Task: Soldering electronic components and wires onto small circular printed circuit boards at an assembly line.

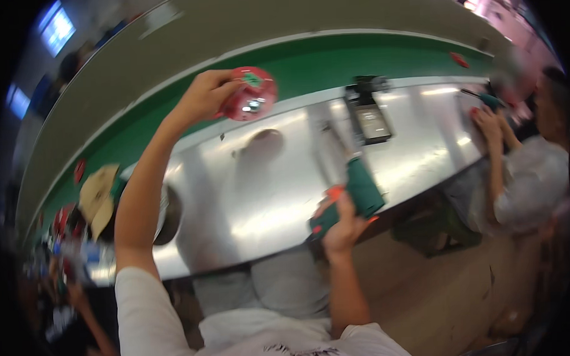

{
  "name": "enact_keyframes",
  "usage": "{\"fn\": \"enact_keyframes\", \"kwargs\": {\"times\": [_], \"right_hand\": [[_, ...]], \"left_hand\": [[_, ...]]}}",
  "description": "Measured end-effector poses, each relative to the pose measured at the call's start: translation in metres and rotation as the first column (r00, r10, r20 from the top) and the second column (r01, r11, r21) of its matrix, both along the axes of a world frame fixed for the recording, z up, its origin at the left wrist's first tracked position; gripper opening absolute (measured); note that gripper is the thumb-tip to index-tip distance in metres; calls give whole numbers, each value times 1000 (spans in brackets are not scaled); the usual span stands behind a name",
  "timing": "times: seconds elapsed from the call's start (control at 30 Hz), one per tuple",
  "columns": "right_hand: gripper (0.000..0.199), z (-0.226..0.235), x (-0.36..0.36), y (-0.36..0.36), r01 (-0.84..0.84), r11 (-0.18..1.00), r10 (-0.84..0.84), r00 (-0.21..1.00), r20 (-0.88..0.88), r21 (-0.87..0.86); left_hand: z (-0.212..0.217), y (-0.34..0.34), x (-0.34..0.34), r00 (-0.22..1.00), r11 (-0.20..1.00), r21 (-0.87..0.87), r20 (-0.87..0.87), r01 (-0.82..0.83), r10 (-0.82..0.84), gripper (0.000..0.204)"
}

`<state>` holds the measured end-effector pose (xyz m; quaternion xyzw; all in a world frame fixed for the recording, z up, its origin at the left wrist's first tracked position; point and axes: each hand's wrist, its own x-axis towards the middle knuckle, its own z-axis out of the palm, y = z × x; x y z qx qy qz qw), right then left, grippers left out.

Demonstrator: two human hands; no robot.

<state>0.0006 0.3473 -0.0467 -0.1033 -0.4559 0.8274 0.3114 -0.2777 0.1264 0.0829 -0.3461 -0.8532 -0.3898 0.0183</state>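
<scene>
My left hand (208, 98) is raised over the far side of the metal bench. Its fingers are closed on the edge of a shiny red disc-shaped piece (264, 98) with a green patch. Lower and to the right, my right hand (342, 229) is wrapped round a green hand tool with orange-red parts (365, 191). A thin shaft (338, 140) appears to extend from it toward the far side; blur hides its exact kind. The disc's dull reflection shows on the bench top below it.
The metal bench (267, 200) has a green back panel (318, 61). A black device with a pale face (373, 121) lies at its far side. To the left are a tan cap (99, 196) and a dark round object (169, 216). At right, a co-worker's hands (489, 124) hold another tool.
</scene>
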Motion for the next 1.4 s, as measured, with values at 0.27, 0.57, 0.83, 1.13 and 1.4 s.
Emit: {"fn": "enact_keyframes", "kwargs": {"times": [0.27,0.57,0.83,1.13,1.4], "right_hand": [[25,9,-2,1,5,995,-5,1000,-5,102],[20,-2,-7,5,1,1000,3,990,140,-28],[38,-5,-4,18,-7,972,-36,984,174,237],[38,0,-4,19,-6,950,-47,986,162,312],[42,-6,0,33,-36,921,-22,989,144,388]], "left_hand": [[-61,-82,168,995,972,-221,-21,86,-93,19],[-81,-112,228,921,947,48,-220,-318,321,44],[-77,-188,254,781,907,137,-468,-398,414,22],[-58,-249,240,680,701,-72,-333,-709,654,15],[-74,-247,211,798,827,-177,-431,-533,422,13]]}}
